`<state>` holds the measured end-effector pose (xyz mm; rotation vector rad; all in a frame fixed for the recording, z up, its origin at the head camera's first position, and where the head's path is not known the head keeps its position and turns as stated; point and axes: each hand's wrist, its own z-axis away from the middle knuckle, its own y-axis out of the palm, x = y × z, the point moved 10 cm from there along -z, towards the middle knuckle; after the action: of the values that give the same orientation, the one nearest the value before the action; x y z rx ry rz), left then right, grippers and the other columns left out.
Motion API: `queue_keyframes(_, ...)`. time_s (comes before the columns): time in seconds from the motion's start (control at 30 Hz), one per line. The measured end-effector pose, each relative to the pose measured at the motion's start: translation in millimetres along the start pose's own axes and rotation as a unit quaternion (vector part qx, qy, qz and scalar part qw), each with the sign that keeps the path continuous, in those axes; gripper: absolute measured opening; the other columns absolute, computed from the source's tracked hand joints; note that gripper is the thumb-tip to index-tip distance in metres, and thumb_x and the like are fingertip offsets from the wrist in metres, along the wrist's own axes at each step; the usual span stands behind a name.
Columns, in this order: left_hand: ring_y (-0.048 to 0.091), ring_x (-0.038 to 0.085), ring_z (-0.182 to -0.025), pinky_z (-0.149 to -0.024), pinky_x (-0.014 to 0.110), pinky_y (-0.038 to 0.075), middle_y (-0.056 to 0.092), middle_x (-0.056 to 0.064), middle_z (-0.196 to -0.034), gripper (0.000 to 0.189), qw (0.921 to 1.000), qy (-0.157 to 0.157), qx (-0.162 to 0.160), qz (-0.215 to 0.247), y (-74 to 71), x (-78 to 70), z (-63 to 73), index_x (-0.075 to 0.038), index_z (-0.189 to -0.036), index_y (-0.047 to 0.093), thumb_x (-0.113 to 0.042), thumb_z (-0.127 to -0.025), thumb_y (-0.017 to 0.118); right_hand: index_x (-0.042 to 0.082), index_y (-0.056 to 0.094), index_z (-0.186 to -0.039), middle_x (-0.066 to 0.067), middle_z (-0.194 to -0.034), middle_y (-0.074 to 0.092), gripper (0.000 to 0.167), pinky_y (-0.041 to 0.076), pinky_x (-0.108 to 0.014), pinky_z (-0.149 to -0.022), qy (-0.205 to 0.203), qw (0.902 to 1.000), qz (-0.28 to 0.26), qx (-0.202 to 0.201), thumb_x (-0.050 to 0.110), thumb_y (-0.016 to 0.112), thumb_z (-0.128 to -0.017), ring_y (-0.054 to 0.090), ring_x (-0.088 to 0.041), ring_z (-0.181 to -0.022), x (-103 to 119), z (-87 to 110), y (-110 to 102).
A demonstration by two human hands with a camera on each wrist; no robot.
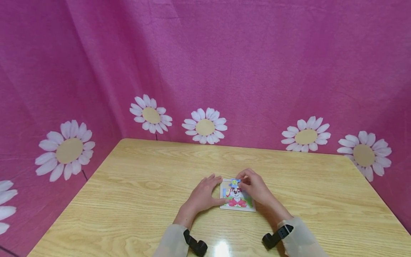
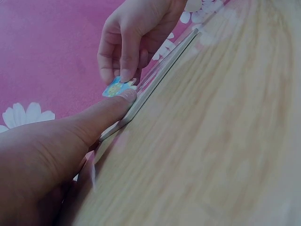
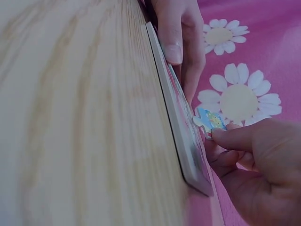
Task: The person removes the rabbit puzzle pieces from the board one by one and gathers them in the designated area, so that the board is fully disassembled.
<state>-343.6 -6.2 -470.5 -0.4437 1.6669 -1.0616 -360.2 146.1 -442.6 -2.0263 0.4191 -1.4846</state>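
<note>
Between both hands on the table lies a shallow jigsaw puzzle tray (image 1: 237,210) with a picture of a cartoon animal in pink. My right hand (image 1: 255,185) pinches a jigsaw puzzle piece (image 3: 212,120), blue with a yellow shape, between thumb and fingers. In the head view it overlaps the tray's far part; the right wrist view shows it tilted over the tray's surface. My left hand (image 1: 203,194) spans the tray's left side, its thumb (image 2: 115,108) lying straight on the near part and its fingers at the far-left corner. Those fingers are largely hidden in the left wrist view.
The tray sits on a wood-grain table (image 1: 144,178). A pink cloth (image 1: 250,71) with white daisies hangs along its back and left. Black wrist cameras with straps (image 1: 278,236) sit over both pale sleeves (image 1: 174,242).
</note>
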Motion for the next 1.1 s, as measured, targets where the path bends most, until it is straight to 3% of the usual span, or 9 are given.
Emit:
queue_keyframes(0.83, 0.025, 0.021, -0.152, -0.127, 0.043, 0.019, 0.041, 0.0, -0.156, 0.082, 0.9997, -0.006, 0.007, 0.021, 0.5, 1.8, -0.1, -0.016, -0.147, 0.045, -0.053, -0.081, 0.074, 0.003, 0.062, -0.099, -0.012, -0.105, 0.06, 0.014, 0.053, -0.016, -0.078, 0.014, 0.9993, 0.007, -0.034, -0.006, 0.063, -0.089, 0.066, -0.02, -0.093, -24.2, 21.5, -35.2)
queue_keyframes(1.1, 0.025, 0.021, -0.152, -0.127, 0.043, 0.018, 0.041, 0.001, -0.157, 0.082, 0.9996, -0.005, 0.009, 0.028, 0.9, 2.0, 0.3, -0.016, -0.148, 0.044, -0.053, -0.081, 0.074, 0.003, 0.063, -0.1, -0.012, -0.107, 0.061, 0.015, 0.055, -0.02, -0.081, 0.016, 0.9987, 0.029, -0.04, -0.006, 0.064, -0.089, 0.065, -0.022, -0.094, -32.1, 28.8, -47.4)
